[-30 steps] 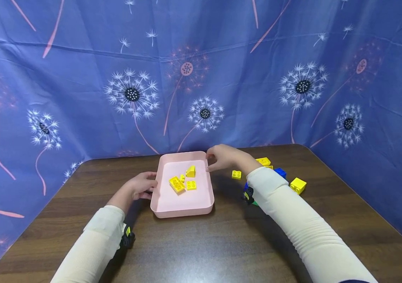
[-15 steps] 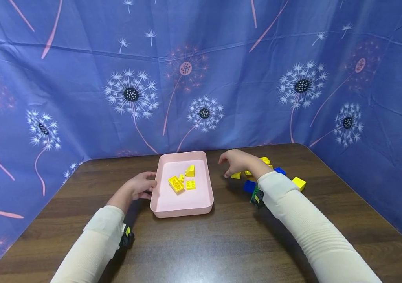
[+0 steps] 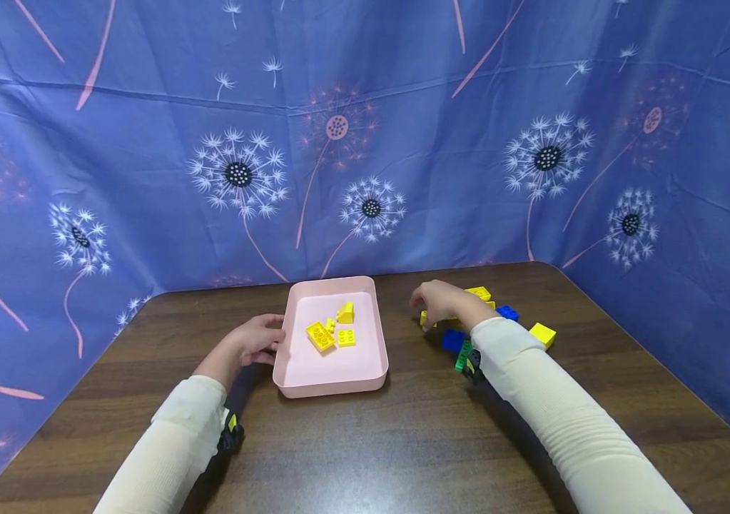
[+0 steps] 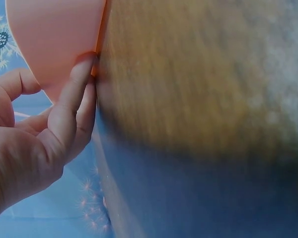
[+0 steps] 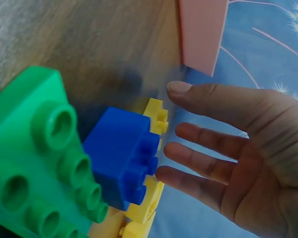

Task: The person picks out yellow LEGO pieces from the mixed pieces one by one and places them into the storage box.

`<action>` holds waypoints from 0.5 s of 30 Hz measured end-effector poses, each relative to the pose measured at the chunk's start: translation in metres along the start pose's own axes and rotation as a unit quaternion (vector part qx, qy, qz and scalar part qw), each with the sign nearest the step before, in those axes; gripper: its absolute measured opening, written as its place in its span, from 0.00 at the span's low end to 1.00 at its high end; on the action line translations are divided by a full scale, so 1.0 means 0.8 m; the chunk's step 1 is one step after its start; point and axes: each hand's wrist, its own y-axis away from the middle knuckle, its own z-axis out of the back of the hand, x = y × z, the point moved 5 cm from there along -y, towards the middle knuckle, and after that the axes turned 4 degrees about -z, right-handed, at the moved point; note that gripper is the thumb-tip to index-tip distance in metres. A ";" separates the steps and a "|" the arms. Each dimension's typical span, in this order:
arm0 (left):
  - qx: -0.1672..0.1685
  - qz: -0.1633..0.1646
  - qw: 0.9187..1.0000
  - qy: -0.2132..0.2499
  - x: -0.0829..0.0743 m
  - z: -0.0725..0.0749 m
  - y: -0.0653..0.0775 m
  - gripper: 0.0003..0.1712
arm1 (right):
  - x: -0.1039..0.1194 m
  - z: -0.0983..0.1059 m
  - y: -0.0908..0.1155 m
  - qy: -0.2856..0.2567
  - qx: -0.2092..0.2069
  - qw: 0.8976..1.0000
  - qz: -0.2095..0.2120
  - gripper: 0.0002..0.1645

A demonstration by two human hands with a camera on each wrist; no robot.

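Observation:
A pink tray (image 3: 332, 389) stands on the table with several yellow bricks in it, one of them a 2x2 brick (image 3: 347, 338). My left hand (image 3: 255, 338) holds the tray by its left wall, with fingers at the rim and against the outer side. Right of the tray, my right hand (image 3: 439, 300) reaches down over a small yellow brick (image 3: 424, 318), thumb and fingers apart. The right wrist view shows the right hand (image 5: 238, 148) with spread fingers near a yellow brick (image 5: 156, 115) and a blue brick (image 5: 121, 153); no grip on either shows.
Near the right wrist lie a blue brick (image 3: 453, 340) and a green brick (image 3: 463, 355). Farther right are another blue brick (image 3: 507, 313) and a yellow brick (image 3: 542, 334). More yellow bricks (image 3: 479, 293) lie behind the right hand. A blue patterned cloth (image 3: 371, 143) hangs behind the table.
My right hand has left the tray's right rim, moved right and lowered to the small yellow brick. The left hand and the tray have stayed in place.

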 end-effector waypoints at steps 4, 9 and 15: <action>0.001 -0.003 1.000 0.002 -0.001 -0.001 0.000 0.37 | -0.003 -0.004 -0.002 0.016 0.005 1.000 -0.010 0.25; -0.005 0.002 1.000 0.009 0.001 0.000 -0.002 0.37 | -0.005 -0.008 -0.003 0.022 0.015 0.999 -0.026 0.22; -0.004 0.004 1.000 0.007 0.002 0.000 -0.003 0.37 | -0.007 -0.010 -0.002 0.020 0.016 0.999 -0.034 0.19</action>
